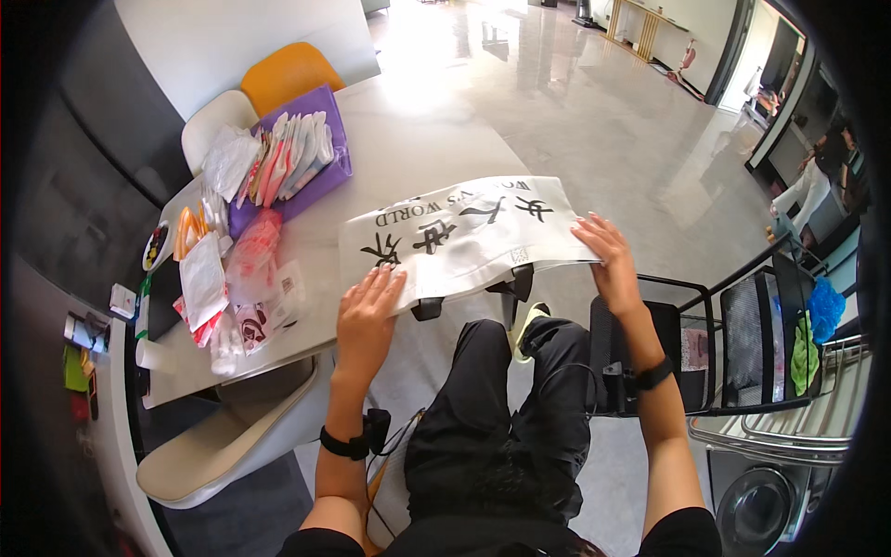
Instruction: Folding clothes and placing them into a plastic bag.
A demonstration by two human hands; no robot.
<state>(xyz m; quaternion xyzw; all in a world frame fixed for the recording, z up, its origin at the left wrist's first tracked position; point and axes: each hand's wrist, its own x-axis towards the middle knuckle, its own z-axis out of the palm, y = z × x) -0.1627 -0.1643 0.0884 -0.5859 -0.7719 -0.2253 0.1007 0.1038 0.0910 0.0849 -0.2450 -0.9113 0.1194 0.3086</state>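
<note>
A white shopping bag [459, 240] lies flattened between my hands, with large black writing facing up and upside down to me. My left hand [372, 310] grips its near left corner, fingers spread over the top and thumb hidden beneath. At the right end, my right hand [608, 254] holds the edge, its fingers on the upper face. Two black handle pieces, one of them a dark strap [427, 308], hang from the bag's near side. The bag's left part is over the pale table [418, 132]; its right part reaches past the table's edge.
On the table's left stand a purple fabric bin [334, 136] of folded plastic bags, a crumpled red plastic bag [257, 247] and a white cup [154, 355]. A beige chair [230, 432] is tucked in nearby. At right is a black mesh cart [748, 341].
</note>
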